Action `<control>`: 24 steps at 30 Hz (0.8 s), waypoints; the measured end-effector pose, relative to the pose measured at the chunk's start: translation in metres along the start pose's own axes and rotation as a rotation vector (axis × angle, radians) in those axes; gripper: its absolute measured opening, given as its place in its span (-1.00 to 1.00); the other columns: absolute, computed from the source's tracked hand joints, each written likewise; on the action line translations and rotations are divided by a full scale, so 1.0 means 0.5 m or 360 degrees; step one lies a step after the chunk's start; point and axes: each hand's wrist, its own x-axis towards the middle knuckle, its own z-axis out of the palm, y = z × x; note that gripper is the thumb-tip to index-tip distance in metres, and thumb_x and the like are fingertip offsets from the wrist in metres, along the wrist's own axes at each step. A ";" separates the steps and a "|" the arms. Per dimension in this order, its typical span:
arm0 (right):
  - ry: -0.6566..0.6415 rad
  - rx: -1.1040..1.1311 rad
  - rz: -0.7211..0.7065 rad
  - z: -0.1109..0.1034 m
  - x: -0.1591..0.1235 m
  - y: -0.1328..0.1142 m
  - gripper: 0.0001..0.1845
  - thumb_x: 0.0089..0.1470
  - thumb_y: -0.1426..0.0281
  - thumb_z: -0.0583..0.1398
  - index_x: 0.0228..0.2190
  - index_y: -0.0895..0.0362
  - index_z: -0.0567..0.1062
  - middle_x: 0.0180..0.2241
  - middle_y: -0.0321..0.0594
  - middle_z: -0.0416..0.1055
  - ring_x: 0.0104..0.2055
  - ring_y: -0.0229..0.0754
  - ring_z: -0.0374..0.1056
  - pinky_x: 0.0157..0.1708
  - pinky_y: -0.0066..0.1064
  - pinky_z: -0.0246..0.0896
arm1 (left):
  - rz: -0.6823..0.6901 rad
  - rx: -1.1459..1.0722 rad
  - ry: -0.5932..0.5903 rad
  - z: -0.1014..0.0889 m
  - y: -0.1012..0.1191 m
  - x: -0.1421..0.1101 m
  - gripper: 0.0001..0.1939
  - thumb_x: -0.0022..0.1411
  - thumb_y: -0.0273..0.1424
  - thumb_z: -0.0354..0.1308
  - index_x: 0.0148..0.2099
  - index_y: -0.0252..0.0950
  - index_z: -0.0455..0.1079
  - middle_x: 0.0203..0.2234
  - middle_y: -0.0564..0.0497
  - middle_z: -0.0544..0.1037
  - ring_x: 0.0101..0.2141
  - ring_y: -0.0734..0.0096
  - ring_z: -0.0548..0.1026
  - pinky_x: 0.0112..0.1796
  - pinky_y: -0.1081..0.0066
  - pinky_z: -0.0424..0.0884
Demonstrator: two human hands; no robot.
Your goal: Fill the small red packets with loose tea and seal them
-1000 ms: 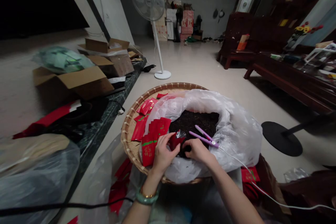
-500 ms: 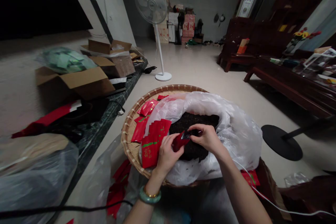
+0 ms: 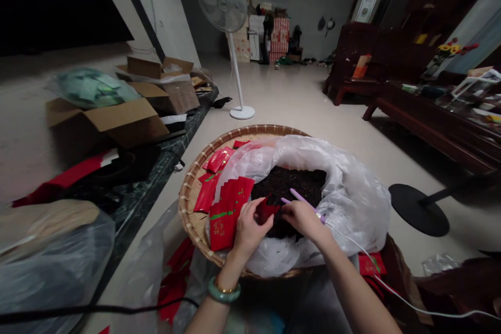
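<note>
My left hand (image 3: 252,224) pinches a small red packet (image 3: 266,210) upright over the bag, its top end dark and blurred. In my right hand (image 3: 303,219) is a slim purple two-armed clamp tool (image 3: 304,202) with a white cord. Its arms are apart, their tips close to the packet's upper right. Below both hands, a dark loose tea-like heap (image 3: 291,182) fills an open white plastic bag (image 3: 348,193). That bag rests in a round woven bamboo tray (image 3: 188,209). Left of my left hand lies a fanned stack of red packets (image 3: 227,219), with more packets (image 3: 207,193) behind it.
A white standing fan (image 3: 237,73) is beyond the tray. Open cardboard boxes (image 3: 121,115) sit on a dark stone ledge at left. At right are a round black stand base (image 3: 418,210) and a dark wooden table (image 3: 415,120). The white cord (image 3: 410,302) runs off to the lower right.
The purple tool has come into view in my right hand, which has drawn slightly down from the packet's top. My left hand keeps hold of the packet in nearly the same place.
</note>
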 end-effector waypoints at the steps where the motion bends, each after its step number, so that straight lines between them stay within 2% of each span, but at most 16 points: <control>1: -0.0111 -0.0145 0.0029 0.013 -0.002 0.002 -0.80 -0.02 0.49 0.21 -0.30 0.15 0.58 -0.33 -0.11 0.55 -0.25 -0.06 0.47 -0.25 -0.38 0.28 | -0.0001 -0.0001 0.0000 -0.001 0.000 0.000 -0.57 0.03 -0.43 0.22 0.00 -0.28 0.33 -0.22 -0.10 0.50 -0.25 0.25 0.46 -0.34 0.31 0.49; 4: -0.0280 -0.0356 0.0089 0.043 -0.007 -0.001 -0.71 -0.10 0.53 0.24 -0.24 0.23 0.57 -0.23 0.04 0.51 -0.20 0.01 0.45 -0.25 -0.36 0.27 | -0.0007 -0.0007 -0.0001 -0.003 -0.001 -0.001 -0.57 0.03 -0.43 0.22 0.00 -0.28 0.34 -0.23 -0.10 0.50 -0.25 0.26 0.47 -0.34 0.31 0.49; 8: -0.0324 -0.0341 0.0096 0.062 -0.003 -0.007 -0.73 -0.10 0.61 0.18 -0.30 0.29 0.58 -0.24 0.12 0.52 -0.18 0.04 0.45 -0.23 -0.37 0.25 | -0.0016 -0.0009 0.0003 -0.005 0.000 -0.001 -0.57 0.03 -0.42 0.22 0.00 -0.27 0.34 -0.22 -0.10 0.50 -0.23 0.24 0.48 -0.33 0.31 0.49; 13: -0.0268 -0.0236 0.0108 0.065 0.001 0.002 -0.74 -0.17 0.66 0.15 -0.42 0.24 0.60 -0.39 0.00 0.56 -0.32 -0.06 0.48 -0.35 -0.44 0.23 | -0.0010 -0.0019 -0.0014 -0.008 0.001 -0.002 -0.58 0.04 -0.43 0.21 0.00 -0.27 0.34 -0.22 -0.10 0.50 -0.24 0.25 0.48 -0.33 0.31 0.50; 16: -0.0207 -0.0138 0.0085 0.047 -0.001 0.011 -0.76 -0.14 0.61 0.17 -0.40 0.20 0.60 -0.43 -0.11 0.56 -0.39 -0.15 0.46 -0.40 -0.48 0.23 | -0.0009 -0.0012 -0.0008 -0.009 0.001 -0.002 -0.58 0.03 -0.44 0.21 -0.01 -0.26 0.34 -0.23 -0.09 0.50 -0.24 0.24 0.48 -0.33 0.30 0.50; 18: -0.0071 0.0023 0.0070 0.024 -0.003 0.013 -0.79 -0.09 0.55 0.18 -0.39 0.17 0.60 -0.46 -0.19 0.56 -0.42 -0.20 0.45 -0.41 -0.49 0.24 | -0.0013 -0.0013 -0.0011 -0.009 0.001 -0.003 -0.58 0.03 -0.44 0.22 -0.01 -0.26 0.33 -0.23 -0.09 0.50 -0.23 0.24 0.48 -0.32 0.30 0.50; 20: 0.0180 0.0271 0.0038 -0.006 -0.001 0.009 -0.82 -0.08 0.51 0.19 -0.40 0.16 0.60 -0.48 -0.24 0.54 -0.45 -0.22 0.44 -0.40 -0.49 0.26 | -0.0010 -0.0024 -0.0018 -0.008 0.002 -0.003 -0.58 0.03 -0.44 0.22 -0.01 -0.26 0.33 -0.22 -0.09 0.49 -0.23 0.25 0.47 -0.32 0.31 0.50; 22: 0.0449 0.0519 -0.0024 -0.033 0.002 -0.005 -0.84 -0.07 0.48 0.21 -0.40 0.14 0.60 -0.46 -0.25 0.55 -0.44 -0.22 0.44 -0.39 -0.48 0.28 | -0.0006 -0.0037 -0.0023 -0.006 0.004 -0.002 -0.59 0.03 -0.45 0.22 -0.02 -0.26 0.33 -0.23 -0.09 0.49 -0.24 0.26 0.47 -0.34 0.32 0.50; 24: 0.0586 0.0656 -0.0107 -0.052 0.007 -0.024 -0.84 -0.06 0.45 0.22 -0.37 0.13 0.60 -0.41 -0.23 0.56 -0.41 -0.21 0.45 -0.39 -0.48 0.30 | -0.0002 -0.0045 -0.0023 -0.005 0.005 -0.002 -0.59 0.03 -0.46 0.21 -0.02 -0.26 0.33 -0.23 -0.08 0.49 -0.24 0.25 0.47 -0.35 0.31 0.50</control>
